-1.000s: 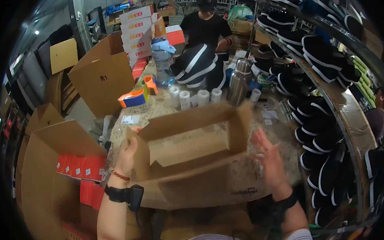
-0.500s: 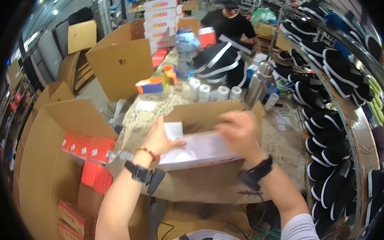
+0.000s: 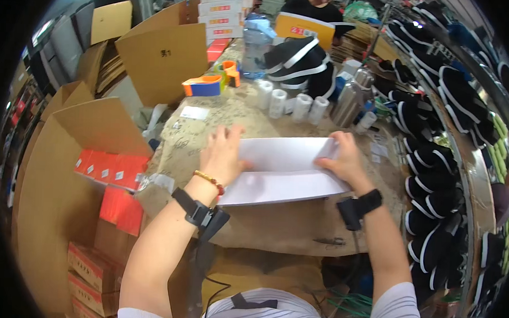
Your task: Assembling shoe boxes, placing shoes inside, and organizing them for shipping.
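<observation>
A white shoe-box blank (image 3: 287, 186), partly folded, lies across the near middle of the table, with a raised panel behind and a sloping panel in front. My left hand (image 3: 223, 155) closes round its left end, thumb on the inner side. At the right end, my right hand (image 3: 346, 163) grips the folded corner, its thumb inside the box. Both wrists wear black strap-on devices, and a beaded bracelet (image 3: 209, 182) circles the left one. The undersides of the box and some of my fingertips are hidden.
Beyond the box stand several white label rolls (image 3: 277, 103), a steel flask (image 3: 351, 100), a tape dispenser (image 3: 202, 86) and stacked black shoes (image 3: 301, 64). An open carton (image 3: 55, 167) with red boxes is at left. Shoe racks (image 3: 433, 218) line the right; a co-worker (image 3: 312, 11) stands opposite.
The box blank has turned, so its white panels face up instead of the brown side behind. My right hand has gone from above the box to its right end. The co-worker now has a yellow-orange panel in front.
</observation>
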